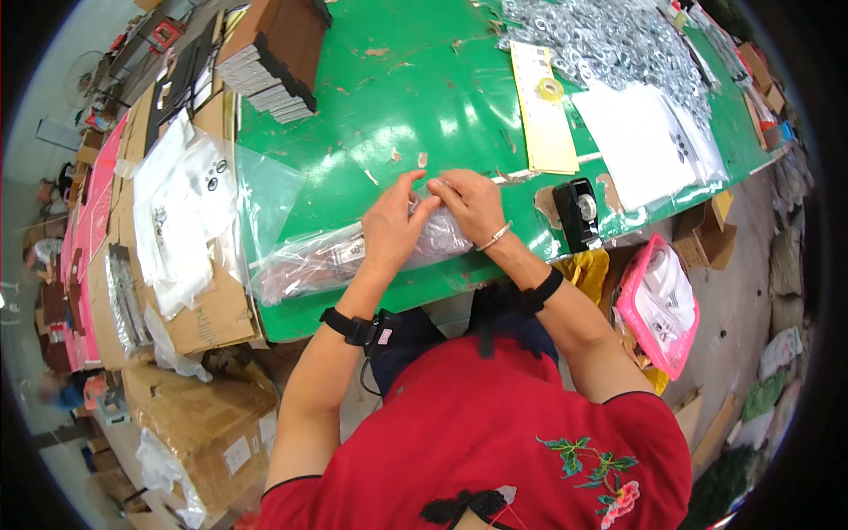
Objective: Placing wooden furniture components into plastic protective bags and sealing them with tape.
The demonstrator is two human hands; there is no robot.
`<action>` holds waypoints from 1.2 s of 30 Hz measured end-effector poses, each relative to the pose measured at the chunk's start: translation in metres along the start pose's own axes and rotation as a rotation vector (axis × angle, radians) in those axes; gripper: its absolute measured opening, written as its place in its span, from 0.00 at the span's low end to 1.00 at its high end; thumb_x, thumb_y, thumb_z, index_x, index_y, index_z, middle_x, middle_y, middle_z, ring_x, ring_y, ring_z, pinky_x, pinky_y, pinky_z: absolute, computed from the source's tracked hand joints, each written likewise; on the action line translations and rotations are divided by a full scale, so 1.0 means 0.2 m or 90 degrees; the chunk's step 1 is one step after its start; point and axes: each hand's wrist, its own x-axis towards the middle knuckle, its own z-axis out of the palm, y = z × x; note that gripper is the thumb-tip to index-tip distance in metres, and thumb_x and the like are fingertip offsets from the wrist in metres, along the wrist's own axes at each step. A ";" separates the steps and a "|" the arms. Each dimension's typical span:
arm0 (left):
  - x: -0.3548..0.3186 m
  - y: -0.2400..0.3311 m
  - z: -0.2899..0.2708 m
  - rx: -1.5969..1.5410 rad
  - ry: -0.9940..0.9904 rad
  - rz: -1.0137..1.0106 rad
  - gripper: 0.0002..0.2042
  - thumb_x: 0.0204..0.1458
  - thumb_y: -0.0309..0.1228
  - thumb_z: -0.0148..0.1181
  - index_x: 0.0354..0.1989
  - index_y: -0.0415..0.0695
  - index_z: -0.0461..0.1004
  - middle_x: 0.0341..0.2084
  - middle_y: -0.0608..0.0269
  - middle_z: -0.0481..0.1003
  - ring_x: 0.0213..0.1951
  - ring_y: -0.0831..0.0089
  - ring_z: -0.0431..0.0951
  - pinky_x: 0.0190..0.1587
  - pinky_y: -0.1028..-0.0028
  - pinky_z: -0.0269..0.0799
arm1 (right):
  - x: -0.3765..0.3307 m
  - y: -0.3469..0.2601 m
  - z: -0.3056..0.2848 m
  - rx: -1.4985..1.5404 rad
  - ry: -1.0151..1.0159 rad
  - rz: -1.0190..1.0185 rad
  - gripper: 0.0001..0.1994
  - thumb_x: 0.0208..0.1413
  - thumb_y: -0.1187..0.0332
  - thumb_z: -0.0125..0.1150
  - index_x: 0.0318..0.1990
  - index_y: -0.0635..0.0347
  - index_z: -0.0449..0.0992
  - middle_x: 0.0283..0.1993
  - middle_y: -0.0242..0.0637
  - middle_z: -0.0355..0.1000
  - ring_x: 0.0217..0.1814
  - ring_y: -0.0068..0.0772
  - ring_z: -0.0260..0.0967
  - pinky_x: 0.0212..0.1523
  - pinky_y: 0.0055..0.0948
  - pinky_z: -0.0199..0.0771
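Note:
A long parcel wrapped in clear plastic (309,268) lies along the near edge of the green table (389,97). My left hand (391,228) rests at the middle of the parcel, its thumb and forefinger stretched apart. Over the parcel's crumpled right end, my right hand (474,208) is closed, with thumb and fingertips pinched together close to the left thumb. What the pinch holds, if anything, is too small to make out. A black tape dispenser (576,215) with a roll in it stands right of my right hand.
Yellow sheets (541,115) carry a yellow tape roll (549,88). White printed bags (632,141) and a heap of metal parts (601,40) lie to the right. Brown stacked pieces (281,53) stand far left; cardboard with plastic bags (181,221) is nearer. A pink basket (629,305) sits below the table.

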 end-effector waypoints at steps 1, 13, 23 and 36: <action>0.02 -0.02 0.00 0.005 0.009 0.002 0.21 0.53 0.47 0.64 0.52 0.51 0.74 0.28 0.60 0.76 0.35 0.59 0.79 0.36 0.61 0.72 | 0.01 0.01 0.01 0.004 0.001 -0.009 0.12 0.58 0.60 0.63 0.29 0.59 0.78 0.25 0.38 0.69 0.31 0.43 0.70 0.29 0.40 0.66; 0.12 0.15 -0.11 0.032 -0.092 0.204 0.34 0.42 0.43 0.74 0.59 0.52 0.67 0.34 0.54 0.79 0.37 0.50 0.79 0.40 0.58 0.71 | 0.03 -0.07 -0.18 -0.048 0.158 -0.234 0.05 0.52 0.68 0.67 0.30 0.58 0.79 0.27 0.35 0.67 0.31 0.41 0.63 0.32 0.38 0.64; -0.04 0.26 0.07 0.134 0.082 0.284 0.37 0.40 0.36 0.74 0.63 0.49 0.67 0.43 0.64 0.77 0.43 0.63 0.76 0.47 0.63 0.66 | -0.13 -0.03 -0.31 0.157 0.062 -0.034 0.11 0.58 0.69 0.62 0.46 0.57 0.84 0.45 0.35 0.75 0.49 0.33 0.68 0.52 0.29 0.68; -0.08 0.24 0.08 0.184 0.096 0.368 0.25 0.48 0.34 0.68 0.57 0.53 0.73 0.56 0.64 0.75 0.48 0.60 0.75 0.50 0.62 0.67 | -0.11 -0.04 -0.30 0.597 0.002 0.238 0.24 0.57 0.75 0.60 0.63 0.60 0.71 0.42 0.29 0.75 0.46 0.19 0.70 0.50 0.20 0.70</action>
